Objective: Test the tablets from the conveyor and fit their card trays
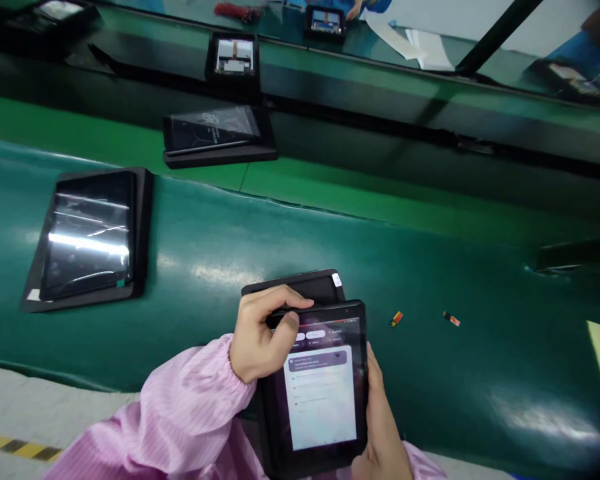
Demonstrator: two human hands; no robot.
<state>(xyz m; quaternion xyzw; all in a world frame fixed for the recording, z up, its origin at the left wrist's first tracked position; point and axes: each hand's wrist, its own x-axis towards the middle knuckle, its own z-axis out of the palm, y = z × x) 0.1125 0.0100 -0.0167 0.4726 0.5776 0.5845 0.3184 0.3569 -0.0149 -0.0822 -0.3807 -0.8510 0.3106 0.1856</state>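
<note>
A black tablet with a lit screen is held upright near the table's front edge, showing a white panel and small lines of text. My left hand grips its upper left corner, with the index finger along the top edge and the thumb at the screen side. Wrapped round the lower right edge is my right hand; some of its fingers are hidden behind the tablet. Just behind the tablet lies a flat black tray with a white sticker at its corner. Two small orange-and-black cards, a left one and a right one, lie to the right.
Another tablet rests on a black tray at left. Beyond the green table, a conveyor belt carries a tablet on a tray. An opened device sits farther back. Other people's blue sleeves show across the line.
</note>
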